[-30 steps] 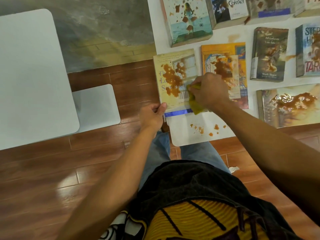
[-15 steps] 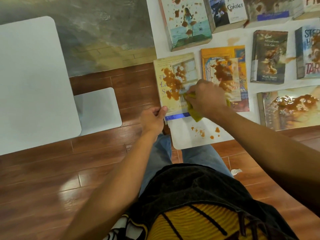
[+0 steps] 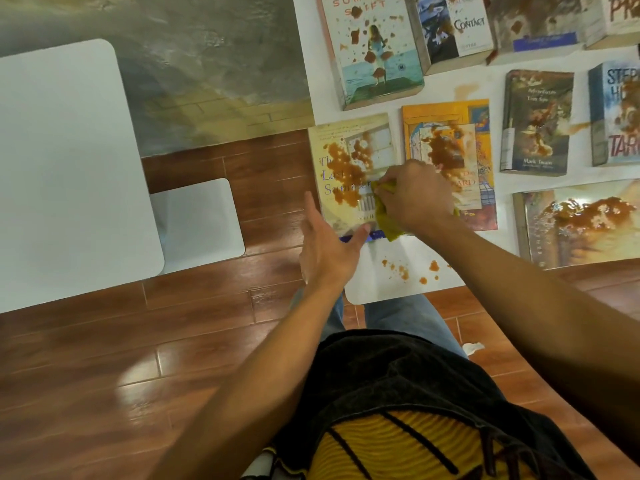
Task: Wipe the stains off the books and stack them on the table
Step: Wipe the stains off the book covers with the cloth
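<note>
Two white tables (image 3: 62, 161), wood floor (image 3: 104, 358).

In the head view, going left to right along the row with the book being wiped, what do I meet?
White table → white stool → left hand → yellow cloth → orange book → Mark Twain book

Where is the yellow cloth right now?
In the head view, centre-right: the yellow cloth is gripped by the right hand on the cream book's lower right.
</note>
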### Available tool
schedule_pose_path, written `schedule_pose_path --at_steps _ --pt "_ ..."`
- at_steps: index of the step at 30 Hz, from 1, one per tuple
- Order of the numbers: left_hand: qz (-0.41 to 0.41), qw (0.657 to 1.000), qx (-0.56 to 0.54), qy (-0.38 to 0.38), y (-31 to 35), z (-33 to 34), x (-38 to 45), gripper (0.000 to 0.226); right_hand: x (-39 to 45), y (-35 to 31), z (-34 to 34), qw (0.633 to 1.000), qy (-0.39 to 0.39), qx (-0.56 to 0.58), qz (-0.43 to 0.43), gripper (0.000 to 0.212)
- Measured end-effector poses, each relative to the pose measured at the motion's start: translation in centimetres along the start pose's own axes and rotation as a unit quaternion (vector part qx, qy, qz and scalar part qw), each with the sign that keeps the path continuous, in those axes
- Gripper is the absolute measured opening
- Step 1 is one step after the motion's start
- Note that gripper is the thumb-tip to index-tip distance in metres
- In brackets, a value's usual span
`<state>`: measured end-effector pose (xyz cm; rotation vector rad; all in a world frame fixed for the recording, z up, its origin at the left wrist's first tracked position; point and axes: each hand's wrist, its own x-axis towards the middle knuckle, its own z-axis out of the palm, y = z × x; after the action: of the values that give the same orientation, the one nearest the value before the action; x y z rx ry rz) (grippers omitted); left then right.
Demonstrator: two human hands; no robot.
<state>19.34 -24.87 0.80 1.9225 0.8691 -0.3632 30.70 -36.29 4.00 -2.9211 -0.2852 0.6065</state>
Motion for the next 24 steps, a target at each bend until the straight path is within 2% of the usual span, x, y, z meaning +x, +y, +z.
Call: schedule_pose_path --at_steps 3,9,14,19,24 --pt "-0.010 0.998 0.055 0.017 0.2 1.1 -0.4 0.116 -0.7 0.0 0.3 0.999 -0.021 -0.005 -0.029 0.023" --pt "-0.021 0.999 0.047 0.015 0.9 1.8 -0.1 0.113 1.4 0.4 -0.6 1.000 0.007 0.021 0.010 0.023" --pt "-0.022 0.998 0.062 0.018 0.8 1.7 0.0 0.111 0.5 0.7 -0.3 1.000 -0.012 -0.003 -0.027 0.023" --pt "-0.028 0.997 0.074 0.013 0.8 1.4 0.3 0.106 3.2 -0.2 -1.5 0.999 0.031 -0.007 0.007 0.023" --pt "-0.033 0.996 0.084 0.000 0.8 1.1 0.5 0.102 2.6 0.3 -1.2 0.999 -0.013 -0.013 -0.038 0.021"
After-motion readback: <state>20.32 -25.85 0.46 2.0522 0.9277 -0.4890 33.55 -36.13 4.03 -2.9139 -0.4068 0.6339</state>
